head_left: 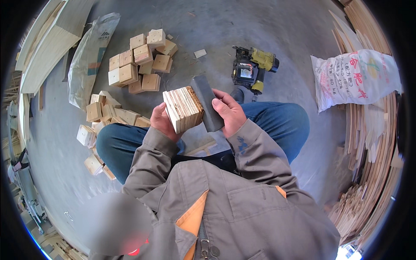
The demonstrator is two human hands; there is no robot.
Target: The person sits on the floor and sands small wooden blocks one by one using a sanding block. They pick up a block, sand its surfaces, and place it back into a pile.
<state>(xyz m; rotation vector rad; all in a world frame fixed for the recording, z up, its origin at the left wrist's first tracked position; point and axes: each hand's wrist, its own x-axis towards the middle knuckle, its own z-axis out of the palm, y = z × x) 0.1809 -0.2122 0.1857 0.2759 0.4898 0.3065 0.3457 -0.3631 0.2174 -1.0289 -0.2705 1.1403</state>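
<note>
Left hand (162,123) fingers curled around the back of the layered wood block (184,108), right hand (229,113) fingers pressed together on the dark slab (207,103) against its side, both above the knees. Loosen either grip, I'd say, and it could drop toward the block pile (141,58); nail gun (251,66) lies beyond.

Both hands are full: the left hand (164,122) holds a block stack (184,108), the right hand (229,113) presses a dark slab (208,103) against it. Left of the knees, loose blocks (141,60) crowd the floor (216,26), with a sack (89,56) beyond. Ahead on the right lies a nail gun (252,67); bare floor runs between it and the blocks. A white bag (355,78) and stacked strips (372,164) close the right side.
</note>
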